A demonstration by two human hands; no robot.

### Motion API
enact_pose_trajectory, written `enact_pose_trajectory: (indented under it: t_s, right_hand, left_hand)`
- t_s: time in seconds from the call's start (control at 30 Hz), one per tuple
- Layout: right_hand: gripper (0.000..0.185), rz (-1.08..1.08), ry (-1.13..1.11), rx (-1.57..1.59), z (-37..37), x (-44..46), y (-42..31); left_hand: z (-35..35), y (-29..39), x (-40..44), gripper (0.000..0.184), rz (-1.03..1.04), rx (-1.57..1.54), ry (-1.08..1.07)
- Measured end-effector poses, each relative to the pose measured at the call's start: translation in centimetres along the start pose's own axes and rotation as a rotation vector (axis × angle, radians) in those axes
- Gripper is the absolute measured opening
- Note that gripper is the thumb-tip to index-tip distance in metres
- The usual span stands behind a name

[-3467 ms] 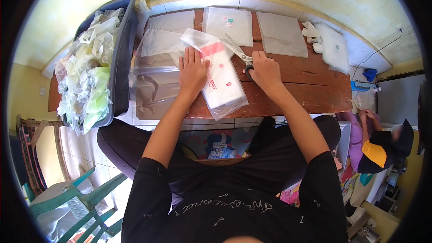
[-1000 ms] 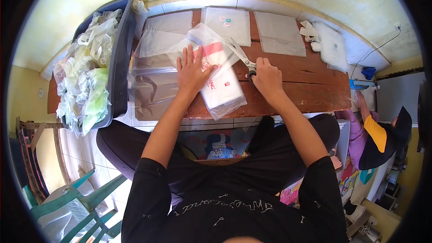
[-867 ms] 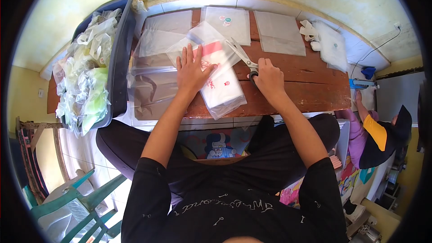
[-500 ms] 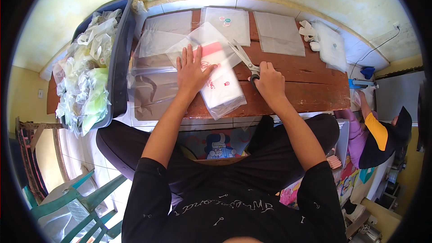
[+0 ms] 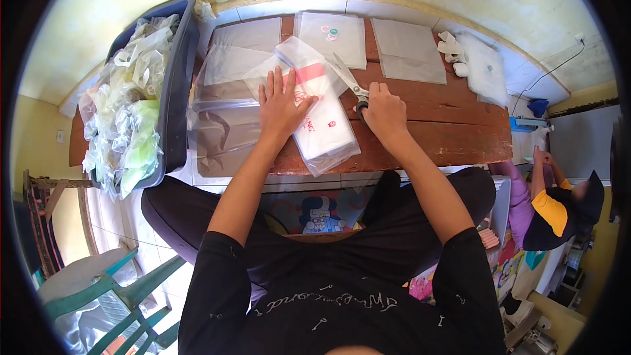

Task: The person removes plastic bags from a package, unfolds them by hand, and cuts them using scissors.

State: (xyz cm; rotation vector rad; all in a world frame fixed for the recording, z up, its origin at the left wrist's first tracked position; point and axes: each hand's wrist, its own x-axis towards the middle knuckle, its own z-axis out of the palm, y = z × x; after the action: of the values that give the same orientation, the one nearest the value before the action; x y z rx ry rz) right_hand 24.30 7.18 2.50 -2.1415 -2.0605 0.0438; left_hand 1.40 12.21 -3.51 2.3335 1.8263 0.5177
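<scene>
My left hand lies flat with fingers spread on a stack of white plastic bags with red print. The stack sits slanted on the brown wooden table, and a clear plastic sheet sticks out at its far end. My right hand is closed round the black handles of the scissors. The blades point away to the upper left, at the right edge of the clear plastic by the stack. Whether they touch the plastic is hard to tell.
A dark bin full of crumpled bags stands at the left. Flat clear bags lie along the table's far side, with white rolled pieces beside them. At the right sits another person. A green chair is at the lower left.
My right hand and the scissors have shifted slightly left, toward the stack. My left hand has stayed on the stack. The other person's hands have come together closer to the body.
</scene>
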Motion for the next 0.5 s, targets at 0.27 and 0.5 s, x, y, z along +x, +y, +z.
enact_pose_trajectory:
  t_s: [0.27, 0.5]
  right_hand:
    - [0.045, 0.005, 0.013, -0.007, 0.1, -0.4, 0.7]
    - [0.04, -0.005, -0.01, -0.033, -1.0, -1.2, 0.9]
  left_hand:
    - [-0.1, 0.0, 0.0, 0.083, 0.003, -0.004, 0.002]
    - [-0.1, 0.0, -0.1, 0.083, 0.017, -0.007, 0.006]
